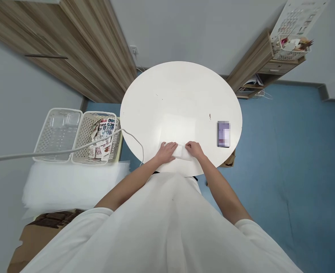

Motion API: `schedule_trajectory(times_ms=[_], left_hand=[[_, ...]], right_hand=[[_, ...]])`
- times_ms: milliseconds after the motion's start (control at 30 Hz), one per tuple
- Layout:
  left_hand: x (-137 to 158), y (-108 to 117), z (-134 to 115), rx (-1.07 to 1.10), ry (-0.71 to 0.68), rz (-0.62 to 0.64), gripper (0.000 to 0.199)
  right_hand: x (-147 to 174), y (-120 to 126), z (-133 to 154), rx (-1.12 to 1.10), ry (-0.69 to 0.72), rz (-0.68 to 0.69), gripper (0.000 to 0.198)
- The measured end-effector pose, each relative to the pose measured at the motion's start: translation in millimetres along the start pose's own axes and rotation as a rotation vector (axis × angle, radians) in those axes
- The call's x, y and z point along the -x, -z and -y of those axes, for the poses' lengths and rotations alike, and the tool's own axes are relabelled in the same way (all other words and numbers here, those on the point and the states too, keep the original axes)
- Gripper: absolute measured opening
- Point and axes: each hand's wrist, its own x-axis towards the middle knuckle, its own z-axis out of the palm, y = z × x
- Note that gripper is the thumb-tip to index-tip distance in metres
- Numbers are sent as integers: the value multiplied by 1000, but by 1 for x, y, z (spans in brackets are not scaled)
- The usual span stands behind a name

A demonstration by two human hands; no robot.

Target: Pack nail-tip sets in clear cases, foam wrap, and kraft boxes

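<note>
Near the front edge of the round white table [181, 87], a small folded white sheet [181, 152] lies under my hands. It looks thin and soft, but its exact material is hard to make out against the tabletop. My left hand [167, 151] rests on the sheet's left part, fingers stretched out and lying flat. At the right end, my right hand [194, 148] has its fingertips pinched together on the sheet's edge. Whether anything is wrapped inside the sheet cannot be seen.
A blurred purple booklet or box [223, 134] lies at the table's right. A pale cable [99, 143] crosses to the left edge. Left of the table are a basket of printed cards [80, 148], a basket of clear plastic pieces [43, 146] and stacked white sheets [73, 184].
</note>
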Motion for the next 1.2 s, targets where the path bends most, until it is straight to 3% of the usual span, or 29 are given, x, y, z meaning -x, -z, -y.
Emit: schedule_trajectory(times_ms=[67, 133, 233, 300, 467, 600, 733, 933, 1200], left_hand=[[-2, 3, 1, 37, 13, 0, 64], [-5, 8, 0, 63, 21, 5, 62], [-8, 16, -2, 96, 20, 42, 59], [-8, 19, -4, 117, 9, 80, 56], [0, 22, -10, 166, -11, 174, 44], [10, 24, -8, 253, 22, 243, 46], [21, 27, 3, 303, 18, 118, 60], [27, 25, 29, 445, 47, 37, 30], [20, 13, 50, 605, 300, -33, 22]], right_hand=[[7, 0, 1, 173, -4, -139, 26], [17, -3, 4, 281, 114, -233, 36], [33, -18, 10, 300, 370, -128, 58], [42, -32, 14, 306, 416, -56, 66], [58, -56, 20, 302, 307, -59, 37], [60, -52, 20, 274, 250, -10, 24], [52, -37, 23, 177, 227, 27, 18], [32, -17, 29, 79, 167, 60, 12], [11, 6, 7, -104, 50, 83, 23]])
